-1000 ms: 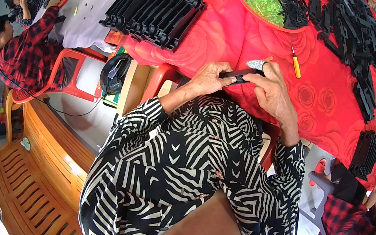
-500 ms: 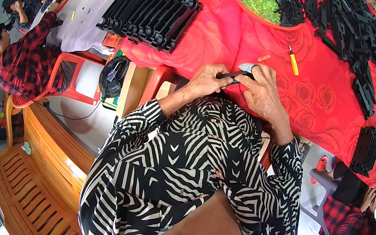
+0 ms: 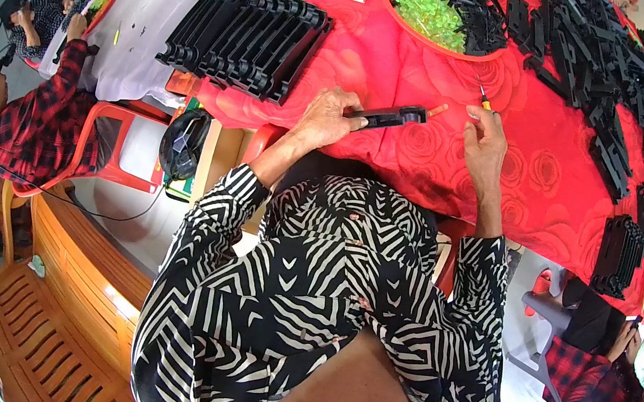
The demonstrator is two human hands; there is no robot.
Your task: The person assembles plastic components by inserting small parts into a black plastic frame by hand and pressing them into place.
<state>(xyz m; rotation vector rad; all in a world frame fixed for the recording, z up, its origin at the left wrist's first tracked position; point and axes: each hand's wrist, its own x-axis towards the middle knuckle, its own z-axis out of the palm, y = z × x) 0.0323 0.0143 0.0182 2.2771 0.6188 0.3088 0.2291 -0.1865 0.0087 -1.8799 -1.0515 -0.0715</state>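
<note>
My left hand (image 3: 327, 117) grips one end of a long black plastic part (image 3: 392, 116) that lies on the red flowered tablecloth (image 3: 414, 59). My right hand (image 3: 484, 139) is apart from it to the right, fingers closed on the yellow handle of a small screwdriver (image 3: 484, 99). A small orange piece (image 3: 438, 110) lies on the cloth just past the part's far end. Both forearms wear black-and-white zebra-striped sleeves.
A row of stacked black parts (image 3: 247, 39) sits to the left. A red bowl (image 3: 443, 13) holds green pieces and black parts. Black parts (image 3: 605, 87) are heaped to the right. People in red plaid sit at left (image 3: 36, 128) and lower right (image 3: 597, 392). A wooden bench (image 3: 57, 310) stands behind.
My hands, which were together on the black part, have separated. The left keeps the part and the right has moved away to the right with the screwdriver.
</note>
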